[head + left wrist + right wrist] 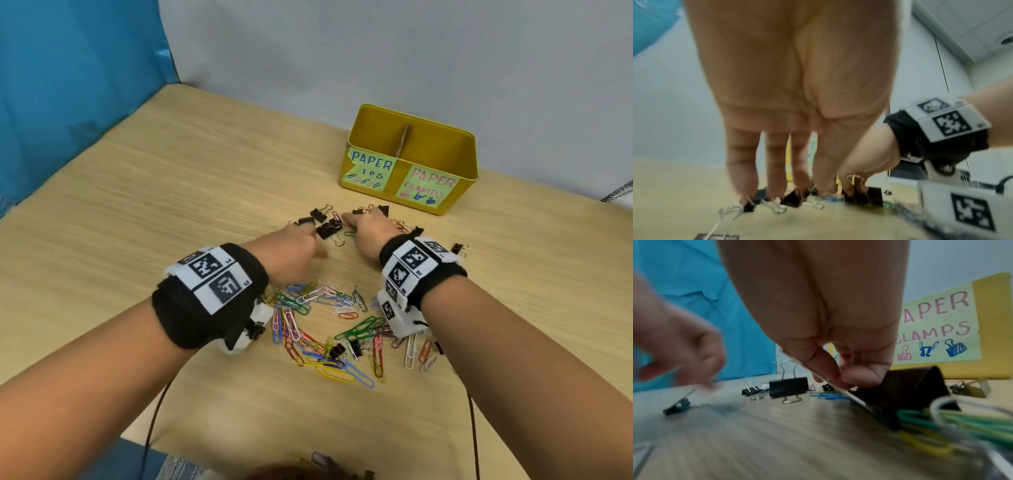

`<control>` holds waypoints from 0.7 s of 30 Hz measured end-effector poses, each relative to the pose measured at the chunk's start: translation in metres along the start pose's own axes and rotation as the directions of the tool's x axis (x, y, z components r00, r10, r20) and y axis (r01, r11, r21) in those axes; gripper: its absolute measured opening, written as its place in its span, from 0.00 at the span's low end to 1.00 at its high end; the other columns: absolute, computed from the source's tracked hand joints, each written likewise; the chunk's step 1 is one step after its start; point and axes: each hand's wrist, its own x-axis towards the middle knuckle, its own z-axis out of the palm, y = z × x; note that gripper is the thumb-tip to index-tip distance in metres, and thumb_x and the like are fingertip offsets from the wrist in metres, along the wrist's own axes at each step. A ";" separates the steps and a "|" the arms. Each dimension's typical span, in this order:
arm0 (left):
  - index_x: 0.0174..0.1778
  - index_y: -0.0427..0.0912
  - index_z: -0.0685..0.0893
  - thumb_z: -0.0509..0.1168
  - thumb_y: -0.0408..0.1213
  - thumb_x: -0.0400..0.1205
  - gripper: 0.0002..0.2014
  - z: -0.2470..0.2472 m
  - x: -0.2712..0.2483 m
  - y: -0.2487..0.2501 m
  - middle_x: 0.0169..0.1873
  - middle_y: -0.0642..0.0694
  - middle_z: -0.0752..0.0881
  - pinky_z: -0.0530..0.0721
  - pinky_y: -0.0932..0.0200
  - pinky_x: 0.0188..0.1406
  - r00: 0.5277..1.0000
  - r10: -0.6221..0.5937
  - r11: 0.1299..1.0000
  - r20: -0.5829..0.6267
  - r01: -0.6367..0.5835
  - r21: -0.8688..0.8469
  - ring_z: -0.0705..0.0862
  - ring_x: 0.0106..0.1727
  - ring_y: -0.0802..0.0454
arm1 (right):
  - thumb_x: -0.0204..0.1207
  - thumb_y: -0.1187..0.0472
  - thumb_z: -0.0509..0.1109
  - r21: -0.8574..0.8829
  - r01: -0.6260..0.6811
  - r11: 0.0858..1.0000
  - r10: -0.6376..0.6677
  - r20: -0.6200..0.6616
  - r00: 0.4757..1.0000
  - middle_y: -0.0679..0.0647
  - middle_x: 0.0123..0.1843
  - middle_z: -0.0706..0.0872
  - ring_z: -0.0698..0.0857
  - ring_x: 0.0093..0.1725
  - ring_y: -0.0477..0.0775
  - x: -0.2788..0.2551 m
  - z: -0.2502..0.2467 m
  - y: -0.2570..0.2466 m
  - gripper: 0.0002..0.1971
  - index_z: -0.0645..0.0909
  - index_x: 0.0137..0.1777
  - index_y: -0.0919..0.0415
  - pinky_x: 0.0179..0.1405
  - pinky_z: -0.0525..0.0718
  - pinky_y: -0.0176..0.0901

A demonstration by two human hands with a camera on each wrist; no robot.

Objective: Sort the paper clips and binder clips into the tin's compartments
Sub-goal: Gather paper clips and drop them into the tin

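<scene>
A yellow tin (460, 195) stands at the back right. A cardboard divider (405, 138) splits it, with the left side labelled for paper clips and the right for paper clamps. Black binder clips (325, 226) lie scattered in front of it. Nearer me lies a pile of coloured paper clips (329, 325). My right hand (840, 378) pinches the wire handle of a large black binder clip (906, 386) that rests on the table. My left hand (785, 191) reaches down with straight fingers, its tips touching small binder clips (793, 198).
A blue partition (68, 102) borders the wooden table (171, 205) on the left, and a grey wall runs behind. One binder clip (459, 248) lies right of my right wrist, and another (339, 349) sits among the paper clips. Cables hang from both wristbands.
</scene>
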 end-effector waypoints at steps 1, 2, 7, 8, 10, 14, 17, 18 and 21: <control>0.79 0.50 0.61 0.56 0.30 0.81 0.29 -0.001 0.006 0.002 0.75 0.42 0.65 0.69 0.43 0.75 0.998 -0.013 1.000 -0.066 0.014 0.019 0.65 0.76 0.41 | 0.79 0.72 0.53 -0.043 -0.004 0.999 0.005 0.018 1.000 0.66 0.75 0.64 0.74 0.71 0.69 0.002 0.001 -0.001 0.31 0.61 0.79 0.47 0.68 0.75 0.57; 0.81 0.52 0.52 0.56 0.31 0.80 0.34 -0.001 0.012 0.004 0.80 0.44 0.57 0.64 0.40 0.76 0.997 -0.030 0.998 -0.067 0.033 0.059 0.58 0.80 0.42 | 0.79 0.72 0.53 -0.075 -0.003 0.997 0.005 0.030 1.000 0.66 0.75 0.63 0.73 0.71 0.70 0.003 0.001 -0.001 0.31 0.60 0.79 0.45 0.68 0.76 0.58; 0.80 0.52 0.33 0.51 0.57 0.82 0.39 -0.006 0.024 0.001 0.84 0.53 0.43 0.45 0.31 0.79 0.984 -0.120 0.965 0.132 0.084 0.248 0.41 0.84 0.45 | 0.79 0.73 0.53 -0.214 0.008 0.977 0.002 0.049 0.999 0.66 0.78 0.61 0.72 0.73 0.69 0.000 0.002 0.011 0.34 0.58 0.80 0.42 0.67 0.79 0.59; 0.80 0.51 0.34 0.50 0.59 0.82 0.39 -0.008 0.023 -0.001 0.84 0.52 0.44 0.45 0.31 0.79 0.984 -0.127 0.962 0.124 0.092 0.258 0.41 0.84 0.46 | 0.78 0.73 0.52 -0.210 0.029 0.977 -0.016 0.063 0.998 0.66 0.78 0.63 0.73 0.72 0.69 -0.001 0.003 0.016 0.33 0.59 0.80 0.43 0.68 0.78 0.59; 0.81 0.51 0.34 0.49 0.61 0.81 0.40 -0.009 0.021 -0.006 0.84 0.52 0.44 0.43 0.30 0.79 0.982 -0.162 0.955 0.099 0.131 0.267 0.41 0.84 0.46 | 0.77 0.74 0.51 -0.142 0.058 0.988 -0.049 0.065 0.997 0.64 0.74 0.69 0.75 0.71 0.66 -0.003 0.004 0.024 0.31 0.66 0.77 0.47 0.71 0.77 0.56; 0.80 0.48 0.34 0.49 0.62 0.80 0.41 -0.011 0.020 -0.017 0.84 0.50 0.43 0.41 0.29 0.78 0.958 -0.285 0.928 0.038 0.266 0.262 0.40 0.84 0.44 | 0.78 0.73 0.55 -0.019 0.075 0.997 -0.077 -0.105 0.991 0.61 0.73 0.71 0.71 0.74 0.65 -0.004 0.010 0.022 0.27 0.71 0.75 0.54 0.75 0.72 0.57; 0.80 0.45 0.34 0.51 0.55 0.83 0.39 -0.017 0.026 -0.007 0.84 0.49 0.40 0.40 0.29 0.79 0.957 -0.284 0.940 -0.051 0.289 0.183 0.38 0.84 0.43 | 0.78 0.69 0.54 -0.071 0.185 0.980 -0.190 -0.075 0.979 0.56 0.82 0.61 0.60 0.80 0.65 0.001 0.017 0.011 0.30 0.58 0.81 0.55 0.80 0.62 0.60; 0.80 0.45 0.34 0.51 0.51 0.84 0.38 -0.020 0.030 -0.002 0.84 0.49 0.40 0.40 0.30 0.78 0.962 -0.259 0.948 -0.079 0.269 0.168 0.38 0.84 0.42 | 0.78 0.66 0.53 -0.089 0.196 0.977 -0.199 -0.032 0.979 0.54 0.85 0.55 0.55 0.82 0.65 0.002 0.019 0.008 0.31 0.54 0.82 0.56 0.81 0.57 0.62; 0.81 0.45 0.36 0.50 0.36 0.82 0.36 -0.029 0.043 0.010 0.84 0.48 0.41 0.39 0.30 0.78 0.976 -0.205 0.955 -0.073 0.215 0.202 0.38 0.84 0.42 | 0.79 0.60 0.53 -0.160 0.200 0.967 -0.188 0.092 0.978 0.53 0.86 0.46 0.49 0.84 0.63 0.001 0.021 0.005 0.33 0.46 0.83 0.58 0.80 0.50 0.66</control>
